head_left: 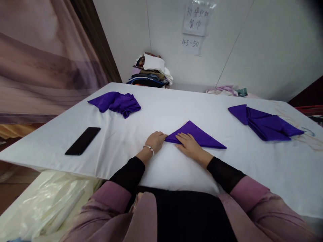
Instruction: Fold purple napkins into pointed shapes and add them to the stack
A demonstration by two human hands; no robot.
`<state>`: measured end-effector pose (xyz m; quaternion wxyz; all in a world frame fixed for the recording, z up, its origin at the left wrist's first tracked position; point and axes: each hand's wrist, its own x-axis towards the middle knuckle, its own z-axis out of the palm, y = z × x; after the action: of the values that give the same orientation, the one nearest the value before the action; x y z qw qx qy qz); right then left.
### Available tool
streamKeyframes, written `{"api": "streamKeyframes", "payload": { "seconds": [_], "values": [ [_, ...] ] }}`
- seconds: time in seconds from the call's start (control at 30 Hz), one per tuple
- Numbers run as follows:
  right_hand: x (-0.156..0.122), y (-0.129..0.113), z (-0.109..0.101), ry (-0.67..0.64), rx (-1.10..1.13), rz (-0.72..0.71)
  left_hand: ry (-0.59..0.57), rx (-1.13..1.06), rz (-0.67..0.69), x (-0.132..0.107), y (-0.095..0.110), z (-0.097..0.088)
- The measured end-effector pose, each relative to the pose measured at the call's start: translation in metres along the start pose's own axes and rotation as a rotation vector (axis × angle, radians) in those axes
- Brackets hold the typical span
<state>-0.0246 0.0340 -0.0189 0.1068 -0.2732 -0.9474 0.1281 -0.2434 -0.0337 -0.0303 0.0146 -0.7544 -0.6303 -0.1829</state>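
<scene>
A purple cloth napkin (195,135), folded into a triangle, lies on the white-covered table (161,111) with its peak pointing away from me. At its left corner my left hand (154,142), wearing a silver bracelet, is closed with thumb and fingertips on the cloth's tip. My right hand (190,147) rests flat on the lower left part of the napkin, fingers stretched out. The cloth's long edge runs nearest me, and its right corner lies untouched on the table.
Loosely folded purple cloths lie at the left (118,102) and right (264,122). A black phone (82,141) is at the left. Behind the table stand piled clothes (151,70) and more fabric (223,90). Clear plastic wrapping (55,201) sits at lower left.
</scene>
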Motion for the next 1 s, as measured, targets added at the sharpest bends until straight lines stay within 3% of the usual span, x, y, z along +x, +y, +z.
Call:
{"api": "streamKeyframes", "payload": {
  "seconds": [0.3, 0.57, 0.73, 1.0],
  "values": [
    [0.034, -0.021, 0.009, 0.144, 0.067, -0.049, 0.026, -0.078, -0.019, 0.000, 0.000, 0.001],
    [0.035, -0.022, 0.017, 0.208, 0.106, -0.016, 0.107, -0.204, -0.354, -0.007, 0.004, -0.007],
    [0.034, -0.023, 0.015, 0.182, 0.093, -0.012, 0.090, -0.237, -0.305, -0.007, 0.006, -0.004],
    [0.032, -0.026, 0.016, 0.174, 0.028, -0.028, 0.121, -0.370, -0.344, -0.005, 0.004, -0.001]
  ]
}}
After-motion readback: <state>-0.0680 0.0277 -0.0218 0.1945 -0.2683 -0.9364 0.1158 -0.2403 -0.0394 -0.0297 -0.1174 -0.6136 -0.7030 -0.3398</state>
